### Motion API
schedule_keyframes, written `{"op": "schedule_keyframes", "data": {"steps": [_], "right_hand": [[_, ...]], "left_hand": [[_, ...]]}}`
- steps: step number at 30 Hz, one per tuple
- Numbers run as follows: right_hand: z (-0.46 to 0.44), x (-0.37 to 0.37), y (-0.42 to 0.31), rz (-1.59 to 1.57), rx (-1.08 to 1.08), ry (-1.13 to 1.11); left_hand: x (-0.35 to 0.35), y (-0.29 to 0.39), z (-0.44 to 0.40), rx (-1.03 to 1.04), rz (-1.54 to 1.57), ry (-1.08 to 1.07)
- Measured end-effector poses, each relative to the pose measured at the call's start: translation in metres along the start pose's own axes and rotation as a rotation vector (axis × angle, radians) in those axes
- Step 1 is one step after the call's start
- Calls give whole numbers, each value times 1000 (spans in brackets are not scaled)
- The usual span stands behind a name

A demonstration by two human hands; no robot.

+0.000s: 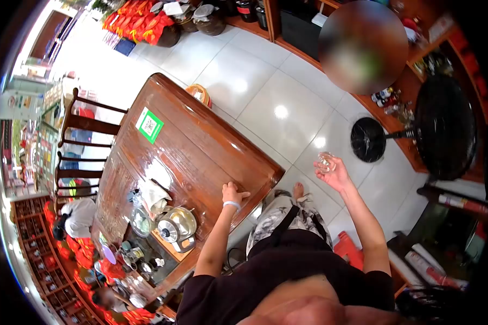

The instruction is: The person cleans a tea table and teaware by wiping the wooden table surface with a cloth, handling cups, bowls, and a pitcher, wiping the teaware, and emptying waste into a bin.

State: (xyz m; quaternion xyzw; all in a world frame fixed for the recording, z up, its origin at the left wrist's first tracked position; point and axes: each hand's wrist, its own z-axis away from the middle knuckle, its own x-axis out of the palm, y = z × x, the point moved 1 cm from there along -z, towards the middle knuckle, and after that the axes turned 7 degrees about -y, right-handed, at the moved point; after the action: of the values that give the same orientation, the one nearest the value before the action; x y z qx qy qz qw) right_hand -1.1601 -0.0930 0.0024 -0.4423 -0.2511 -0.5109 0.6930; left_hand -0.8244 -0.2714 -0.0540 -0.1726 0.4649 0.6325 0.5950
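A small clear glass cup (325,162) is held in my right hand (332,172), out over the tiled floor to the right of the table. My left hand (233,195) rests on the brown wooden table (200,146) near its right corner; the thumb is apart from the other fingers, and nothing shows in it. A pale band circles that wrist. Left of it, a glass teapot (180,222) stands on a wooden board, beside a glass bowl (141,221) and a crumpled white cloth (155,196). A green card with a code (149,125) lies farther up the table.
Wooden chairs (95,129) line the table's left side. A black standing fan (444,127) is on the right, its round base (368,140) on the floor. Shelves with bottles (384,96) stand behind it. A red container (348,249) is beside my right arm. People are at lower left.
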Motion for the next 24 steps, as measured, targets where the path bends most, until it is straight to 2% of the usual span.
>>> {"op": "schedule_keyframes", "data": {"steps": [2, 4, 9, 11, 13, 14, 15, 17, 19, 21, 23, 24], "right_hand": [[-37, 5, -24, -10, 81, -26], [-76, 12, -37, -17, 145, -43], [-176, 51, -71, 12, 327, -104], [-214, 63, -88, -7, 430, -213], [-229, 81, -113, 69, 488, -141], [-242, 84, -122, 109, 511, -172], [-260, 87, -127, 140, 513, -222], [-283, 82, -142, 155, 523, -201], [-303, 79, -158, 142, 527, -143], [-326, 78, -170, 152, 544, -115], [-354, 77, -179, 179, 572, -86], [-371, 78, -181, 135, 594, -37]], "left_hand": [[-7, 5, -4, -66, 29, -19], [-8, 5, -5, -135, 17, -130], [-7, 11, -2, -262, -17, -149], [-6, 11, -3, -192, -14, -141], [1, 10, 0, -197, -11, -72], [-8, 22, 0, -278, 2, -156], [-11, 23, -2, -306, -9, -151], [-3, 23, -6, -373, -114, -218], [-8, 34, -23, -414, -131, -191], [-25, 64, -58, -485, 385, -450], [-59, 135, -107, -169, 613, -214], [-64, 160, -137, -162, 783, -192]]}}
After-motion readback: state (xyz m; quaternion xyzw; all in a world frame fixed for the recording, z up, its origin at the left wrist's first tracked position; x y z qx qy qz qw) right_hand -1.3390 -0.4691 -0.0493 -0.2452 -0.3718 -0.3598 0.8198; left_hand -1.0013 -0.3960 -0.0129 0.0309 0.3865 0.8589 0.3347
